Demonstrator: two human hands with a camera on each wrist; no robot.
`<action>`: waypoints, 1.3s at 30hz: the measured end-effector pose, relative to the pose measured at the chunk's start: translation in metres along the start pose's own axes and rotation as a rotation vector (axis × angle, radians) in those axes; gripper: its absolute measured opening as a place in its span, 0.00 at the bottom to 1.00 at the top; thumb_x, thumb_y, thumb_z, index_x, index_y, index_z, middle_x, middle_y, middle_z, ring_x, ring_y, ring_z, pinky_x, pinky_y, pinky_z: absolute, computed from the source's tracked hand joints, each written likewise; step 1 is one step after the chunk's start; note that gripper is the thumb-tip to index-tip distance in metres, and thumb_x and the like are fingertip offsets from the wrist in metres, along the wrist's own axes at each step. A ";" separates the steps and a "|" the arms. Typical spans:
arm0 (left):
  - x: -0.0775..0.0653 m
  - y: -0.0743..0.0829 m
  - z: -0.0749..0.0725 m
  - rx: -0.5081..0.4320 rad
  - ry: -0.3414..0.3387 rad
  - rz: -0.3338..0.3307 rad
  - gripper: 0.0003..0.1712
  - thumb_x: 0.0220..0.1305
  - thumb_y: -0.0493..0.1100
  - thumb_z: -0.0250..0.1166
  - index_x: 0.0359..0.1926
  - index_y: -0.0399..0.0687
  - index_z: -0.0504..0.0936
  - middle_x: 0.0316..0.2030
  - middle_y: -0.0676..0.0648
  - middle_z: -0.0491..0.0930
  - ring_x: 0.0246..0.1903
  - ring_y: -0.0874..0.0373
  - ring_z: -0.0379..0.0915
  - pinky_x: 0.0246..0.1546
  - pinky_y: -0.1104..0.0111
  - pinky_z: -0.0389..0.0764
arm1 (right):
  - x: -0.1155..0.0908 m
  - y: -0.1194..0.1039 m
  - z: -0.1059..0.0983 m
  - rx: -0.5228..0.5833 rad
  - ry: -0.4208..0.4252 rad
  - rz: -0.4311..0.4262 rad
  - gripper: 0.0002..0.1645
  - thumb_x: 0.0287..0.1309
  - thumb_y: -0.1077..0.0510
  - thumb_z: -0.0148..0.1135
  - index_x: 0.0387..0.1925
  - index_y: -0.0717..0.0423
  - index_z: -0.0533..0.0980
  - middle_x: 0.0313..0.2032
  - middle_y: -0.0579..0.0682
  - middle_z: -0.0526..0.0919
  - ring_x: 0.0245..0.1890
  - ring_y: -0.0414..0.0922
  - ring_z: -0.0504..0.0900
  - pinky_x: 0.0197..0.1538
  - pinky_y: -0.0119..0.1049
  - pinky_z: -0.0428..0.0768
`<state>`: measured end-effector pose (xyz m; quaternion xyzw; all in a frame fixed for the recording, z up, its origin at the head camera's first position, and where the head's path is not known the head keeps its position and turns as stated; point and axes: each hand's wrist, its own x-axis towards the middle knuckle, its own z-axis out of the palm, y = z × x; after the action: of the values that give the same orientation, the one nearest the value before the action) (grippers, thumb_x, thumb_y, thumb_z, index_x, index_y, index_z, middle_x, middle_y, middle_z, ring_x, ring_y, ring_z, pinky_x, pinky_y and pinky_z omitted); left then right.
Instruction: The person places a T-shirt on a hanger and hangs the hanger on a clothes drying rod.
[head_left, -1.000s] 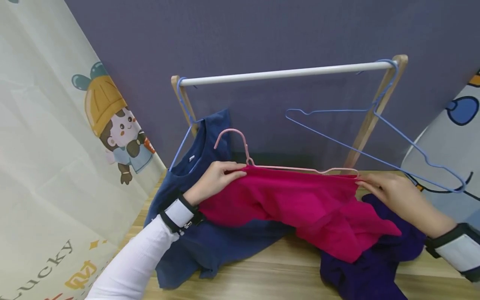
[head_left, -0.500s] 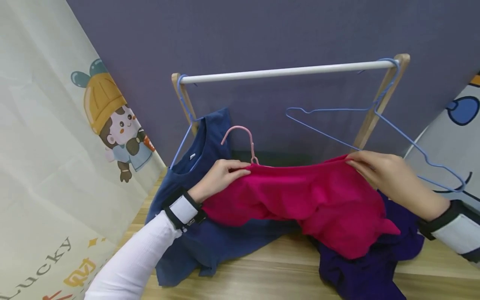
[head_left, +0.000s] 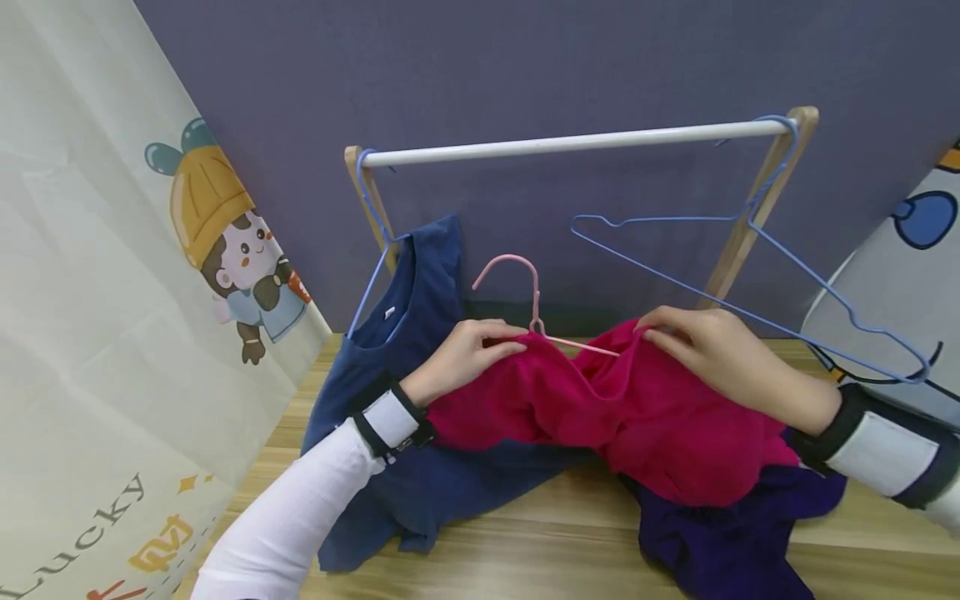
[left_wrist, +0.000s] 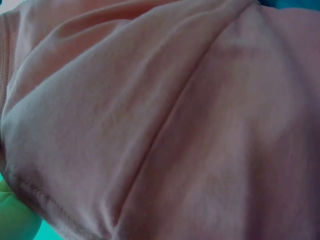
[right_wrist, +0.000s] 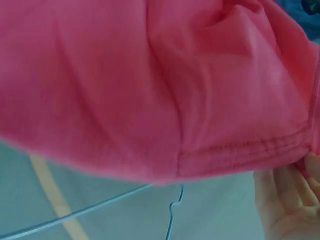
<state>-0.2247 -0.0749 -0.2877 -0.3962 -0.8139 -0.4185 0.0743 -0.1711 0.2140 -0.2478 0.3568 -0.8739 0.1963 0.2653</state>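
Note:
My left hand (head_left: pixel 472 354) pinches the top edge of a bright pink shirt (head_left: pixel 675 442), just left of a pink hanger's hook (head_left: pixel 517 260). Farther right along the same edge, my right hand (head_left: pixel 705 354) pinches the cloth between thumb and fingers. Between the hands the edge sags, and part of the hanger's bar (head_left: pixel 577 343) shows above it. Cloth hides the rest of the hanger. Folds of the shirt (left_wrist: pixel 125 125) fill most of the left wrist view. In the right wrist view, the shirt's stitched hem (right_wrist: pixel 240 157) runs to a hand at lower right.
Behind stands a small rack with a white rail (head_left: pixel 570 146). A navy top (head_left: pixel 390 492) hangs from a blue hanger (head_left: pixel 367 283) at its left end. Another blue hanger (head_left: pixel 675 275), bare, hangs at right. A dark purple garment (head_left: pixel 712 542) lies on the wooden table (head_left: pixel 547 558).
My right hand has moved left toward the left hand, bringing the shirt's edge with it and bunching the cloth. My left hand and the pink hanger have shifted slightly right.

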 end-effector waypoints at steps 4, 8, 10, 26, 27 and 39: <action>0.003 0.001 0.005 0.002 0.005 0.031 0.12 0.57 0.37 0.60 0.43 0.40 0.81 0.27 0.50 0.78 0.24 0.64 0.65 0.27 0.74 0.67 | 0.001 -0.006 0.006 0.048 -0.060 0.047 0.10 0.48 0.69 0.60 0.34 0.54 0.78 0.25 0.42 0.79 0.18 0.31 0.63 0.23 0.24 0.64; 0.005 0.002 0.008 0.008 -0.002 0.045 0.13 0.57 0.38 0.60 0.43 0.40 0.81 0.28 0.50 0.78 0.25 0.65 0.65 0.28 0.75 0.67 | -0.001 -0.008 0.009 0.138 -0.174 0.100 0.13 0.53 0.67 0.57 0.40 0.55 0.78 0.33 0.47 0.82 0.24 0.33 0.72 0.26 0.26 0.69; 0.005 0.001 0.009 0.006 -0.010 0.047 0.13 0.57 0.38 0.60 0.43 0.40 0.81 0.28 0.49 0.78 0.25 0.65 0.65 0.28 0.75 0.67 | -0.003 -0.007 0.010 0.191 -0.244 0.120 0.16 0.53 0.67 0.57 0.46 0.56 0.76 0.37 0.50 0.82 0.30 0.37 0.77 0.30 0.28 0.73; 0.007 0.002 0.013 -0.033 -0.117 0.113 0.12 0.54 0.33 0.62 0.41 0.38 0.81 0.30 0.49 0.77 0.30 0.64 0.66 0.31 0.75 0.70 | -0.029 -0.009 0.013 0.798 -0.777 0.403 0.38 0.50 0.58 0.62 0.57 0.75 0.58 0.34 0.51 0.81 0.24 0.40 0.77 0.24 0.30 0.74; 0.007 0.002 0.013 -0.031 -0.119 0.117 0.12 0.54 0.32 0.62 0.41 0.38 0.81 0.30 0.48 0.77 0.31 0.63 0.66 0.32 0.75 0.70 | -0.031 -0.010 0.015 0.821 -0.783 0.426 0.38 0.49 0.59 0.62 0.56 0.76 0.58 0.30 0.49 0.81 0.24 0.39 0.77 0.25 0.30 0.75; 0.008 0.000 0.014 0.003 -0.109 0.195 0.11 0.53 0.32 0.62 0.40 0.38 0.82 0.33 0.47 0.79 0.34 0.62 0.68 0.35 0.73 0.69 | -0.041 -0.025 0.035 0.736 -0.769 0.792 0.32 0.47 0.56 0.65 0.44 0.81 0.66 0.20 0.46 0.77 0.26 0.42 0.78 0.33 0.39 0.79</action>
<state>-0.2276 -0.0594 -0.2933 -0.4954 -0.7751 -0.3858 0.0708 -0.1390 0.2000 -0.2961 0.1208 -0.8475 0.4232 -0.2968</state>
